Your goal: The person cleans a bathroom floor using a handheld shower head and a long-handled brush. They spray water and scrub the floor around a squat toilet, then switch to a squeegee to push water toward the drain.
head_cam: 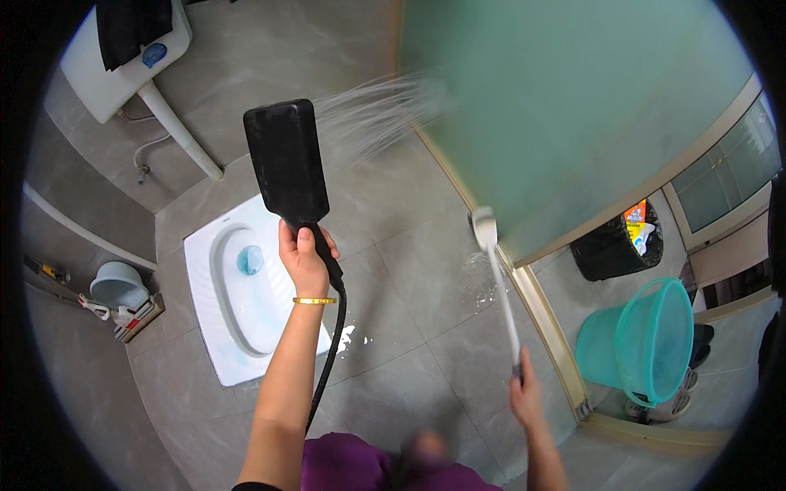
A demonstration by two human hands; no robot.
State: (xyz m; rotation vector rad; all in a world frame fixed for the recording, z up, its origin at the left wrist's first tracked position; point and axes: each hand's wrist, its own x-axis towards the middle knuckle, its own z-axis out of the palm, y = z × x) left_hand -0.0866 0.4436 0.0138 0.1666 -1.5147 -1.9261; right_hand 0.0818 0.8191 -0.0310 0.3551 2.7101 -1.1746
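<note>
My left hand (307, 265) grips a black rectangular handheld shower head (287, 161) by its handle, with its black hose (334, 353) trailing down past my forearm. Fine water jets (387, 107) spray rightward from it onto a frosted green glass panel (571, 129). A long-handled white scrub brush (505, 301) is held in my right hand (526, 393). Its head meets the foot of the panel, beside the gold-coloured frame (534, 301). Below and left of the shower head lies a white squat toilet (202, 276), bluish inside.
Wet grey floor tiles (393, 307) lie before me. Beyond the door frame are a teal bucket (666, 337), a black-lined bin (605, 251) and shoes (672, 405). A washbasin (101, 92) hangs at upper left; a grey-blue basin (120, 285) and cleaning tools (141, 319) stand in the left corner.
</note>
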